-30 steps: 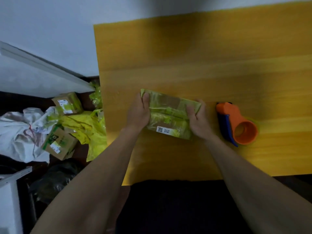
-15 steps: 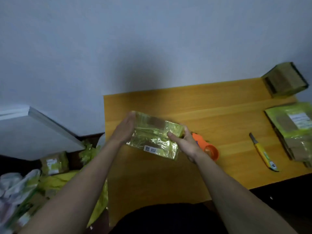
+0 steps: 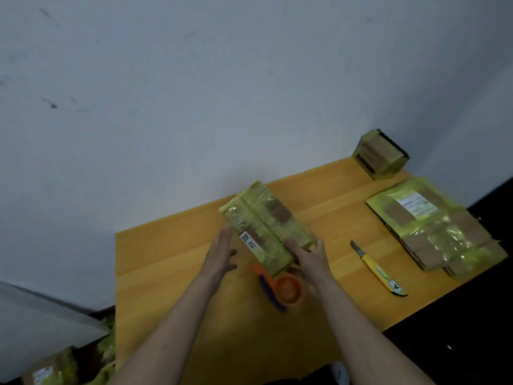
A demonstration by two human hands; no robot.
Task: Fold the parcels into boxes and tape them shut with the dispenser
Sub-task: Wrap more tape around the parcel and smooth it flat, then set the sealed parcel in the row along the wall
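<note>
Overhead, right hand (image 3: 312, 255) gripping one taped parcel (image 3: 266, 227), left hand (image 3: 220, 252) flat-fingered beside it, one dispenser (image 3: 283, 289), perhaps several flattened parcels (image 3: 435, 226).

You had a yellow-green taped box (image 3: 266, 226) between your hands, an orange-and-blue dispenser (image 3: 283, 290) beneath it, a yellow-handled knife (image 3: 379, 270) right of them.

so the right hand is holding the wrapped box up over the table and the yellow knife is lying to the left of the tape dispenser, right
Not quite: the head view shows the yellow knife lying to the right of the tape dispenser, not the left. The right hand does hold the wrapped box up over the table.
</note>
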